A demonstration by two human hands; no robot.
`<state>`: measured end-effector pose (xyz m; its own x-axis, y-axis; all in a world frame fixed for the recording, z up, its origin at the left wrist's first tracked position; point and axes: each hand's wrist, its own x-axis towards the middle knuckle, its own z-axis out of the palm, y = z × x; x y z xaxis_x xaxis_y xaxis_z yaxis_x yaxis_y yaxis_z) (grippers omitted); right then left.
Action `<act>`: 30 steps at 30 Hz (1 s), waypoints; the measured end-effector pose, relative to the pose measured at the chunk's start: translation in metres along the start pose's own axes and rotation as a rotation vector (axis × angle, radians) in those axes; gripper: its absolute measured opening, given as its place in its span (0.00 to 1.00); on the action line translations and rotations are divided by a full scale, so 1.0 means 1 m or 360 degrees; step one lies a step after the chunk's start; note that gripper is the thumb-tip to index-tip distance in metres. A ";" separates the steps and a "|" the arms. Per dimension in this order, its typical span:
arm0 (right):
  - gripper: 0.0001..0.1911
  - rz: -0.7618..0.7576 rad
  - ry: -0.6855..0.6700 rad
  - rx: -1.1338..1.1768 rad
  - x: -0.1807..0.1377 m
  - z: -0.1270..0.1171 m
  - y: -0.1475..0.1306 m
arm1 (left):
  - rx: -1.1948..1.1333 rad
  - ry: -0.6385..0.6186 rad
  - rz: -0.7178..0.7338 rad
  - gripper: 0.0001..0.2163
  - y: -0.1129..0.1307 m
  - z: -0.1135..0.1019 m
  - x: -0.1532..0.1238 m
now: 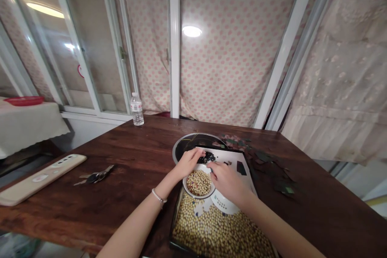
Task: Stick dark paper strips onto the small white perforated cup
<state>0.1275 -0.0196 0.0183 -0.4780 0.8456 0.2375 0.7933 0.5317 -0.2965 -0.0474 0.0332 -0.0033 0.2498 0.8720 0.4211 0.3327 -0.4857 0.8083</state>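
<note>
The left hand [191, 163] curls at the far rim of a round white bowl [198, 197] of pale-yellow round beans [198, 182]; the right hand [231, 180] partly covers a rounded white dish [223, 203]; whether either grasps anything I cannot tell. Both vessels sit in a black-edged white rectangular tray [225, 152], cut off below

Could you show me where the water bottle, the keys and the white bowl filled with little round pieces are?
Water bottle [137, 107]: head view, on its label.
Keys [94, 177]: head view, on the dark middle of the bunch.
White bowl [198, 197]: head view, on its near rim.
</note>
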 end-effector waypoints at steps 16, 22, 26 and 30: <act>0.05 -0.0300 0.0100 0.0523 0.008 -0.016 0.049 | 0.0702 -0.0051 0.0172 0.15 0.012 0.003 -0.006; 0.12 0.0280 0.0870 0.0927 -0.009 -0.018 0.138 | 0.0944 -0.0524 0.0426 0.28 0.039 0.027 -0.022; 0.19 0.0455 0.0994 0.1188 -0.014 -0.010 0.158 | 0.1090 -0.0815 0.0181 0.27 0.028 0.035 -0.024; 0.21 0.0404 0.0910 0.1248 -0.013 -0.009 0.152 | 0.1114 -0.0840 0.0239 0.25 0.020 0.033 -0.022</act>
<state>0.2573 0.0497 -0.0211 0.0874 0.8984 0.4304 0.2756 0.3934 -0.8771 -0.0158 0.0024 -0.0100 0.6645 0.7378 0.1184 0.6991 -0.6698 0.2504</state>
